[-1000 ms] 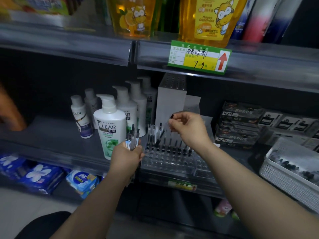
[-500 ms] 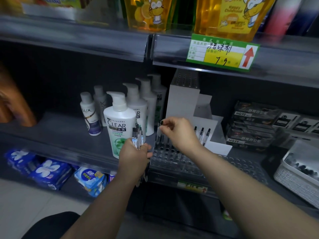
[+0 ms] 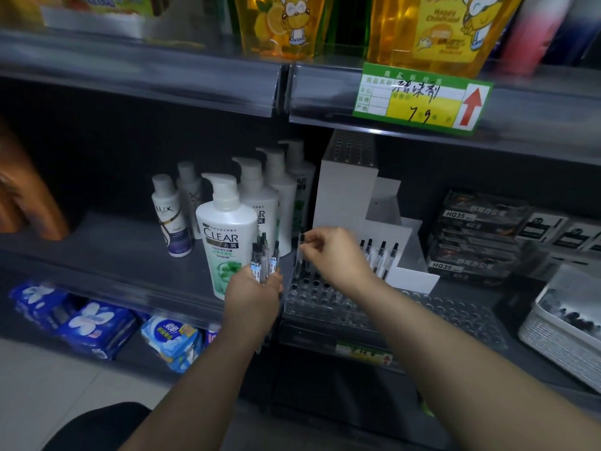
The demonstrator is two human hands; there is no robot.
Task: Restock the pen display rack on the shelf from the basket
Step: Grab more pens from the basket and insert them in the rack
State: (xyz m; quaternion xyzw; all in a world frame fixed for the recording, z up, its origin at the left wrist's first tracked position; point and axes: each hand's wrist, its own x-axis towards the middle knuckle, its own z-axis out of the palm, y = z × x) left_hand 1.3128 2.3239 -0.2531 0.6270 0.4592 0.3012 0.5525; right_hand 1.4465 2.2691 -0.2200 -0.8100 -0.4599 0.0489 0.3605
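Observation:
A clear plastic pen display rack full of round holes sits on the middle shelf, with a white stepped riser behind it. My left hand grips a bundle of clear pens with black caps, just left of the rack. My right hand pinches the top of a single pen, held upright with its tip down in the rack's back left corner. Several pens stand in the row behind my right hand. The white woven basket with more pens sits at the far right of the shelf.
White shampoo pump bottles stand just left of the rack, close to my left hand. Black boxes marked HQ35 are stacked right of the riser. The upper shelf edge with a green price tag hangs overhead. Blue packs lie on the lower shelf.
My right hand has carried one pen from the rack's middle to its back left corner and turned it upright. The left hand holds its bundle as before. The camera shifted left.

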